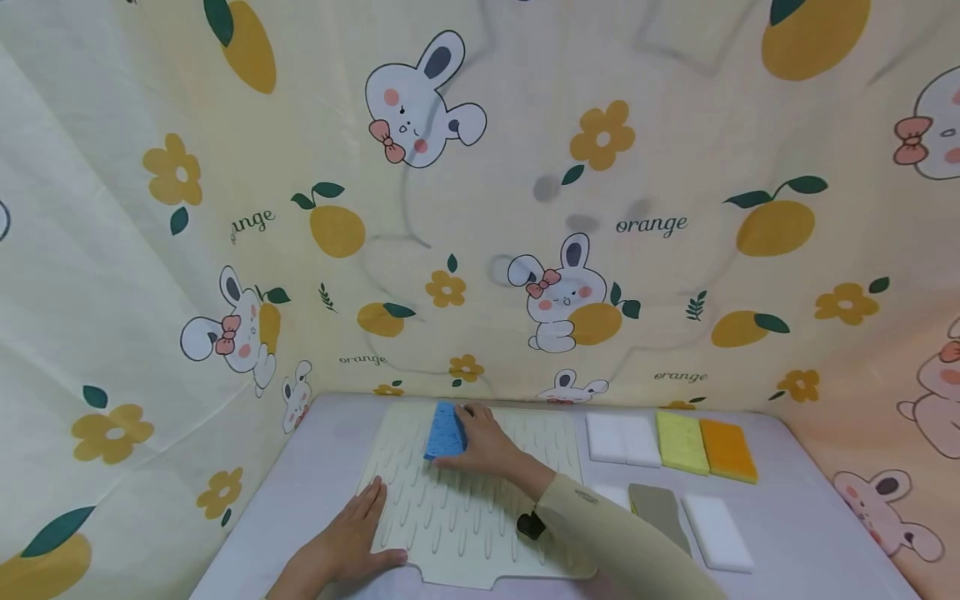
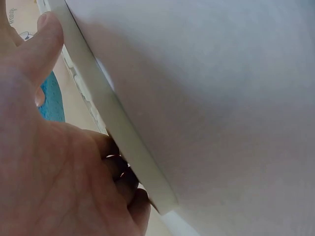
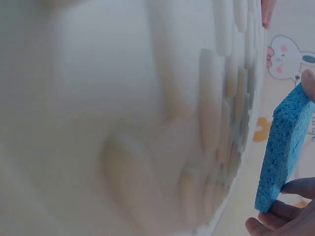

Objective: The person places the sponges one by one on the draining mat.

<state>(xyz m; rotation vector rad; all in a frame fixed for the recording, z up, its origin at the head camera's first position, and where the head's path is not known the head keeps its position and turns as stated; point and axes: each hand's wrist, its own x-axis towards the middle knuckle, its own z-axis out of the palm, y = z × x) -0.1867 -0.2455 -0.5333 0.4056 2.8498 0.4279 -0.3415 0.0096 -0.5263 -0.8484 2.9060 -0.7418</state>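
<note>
My right hand (image 1: 480, 442) holds a blue sponge (image 1: 446, 432) between thumb and fingers, over the far left part of a cream ridged mat (image 1: 465, 558). In the right wrist view the porous blue sponge (image 3: 283, 147) stands on edge in the grip, above the mat's raised ridges (image 3: 210, 98). My left hand (image 1: 348, 529) rests at the mat's near left side, fingers extended along the left edge and thumb spread toward the front edge. Seen from the left wrist, the fingertips touch the mat's thick side (image 2: 133, 142).
Right of the mat lie white pads (image 1: 606, 437), a yellow sponge (image 1: 681, 442) and an orange sponge (image 1: 727, 450) in a back row. Nearer are a grey-brown pad (image 1: 658, 512) and another white pad (image 1: 716, 533). A printed curtain (image 1: 480, 200) encloses the table (image 1: 780, 500).
</note>
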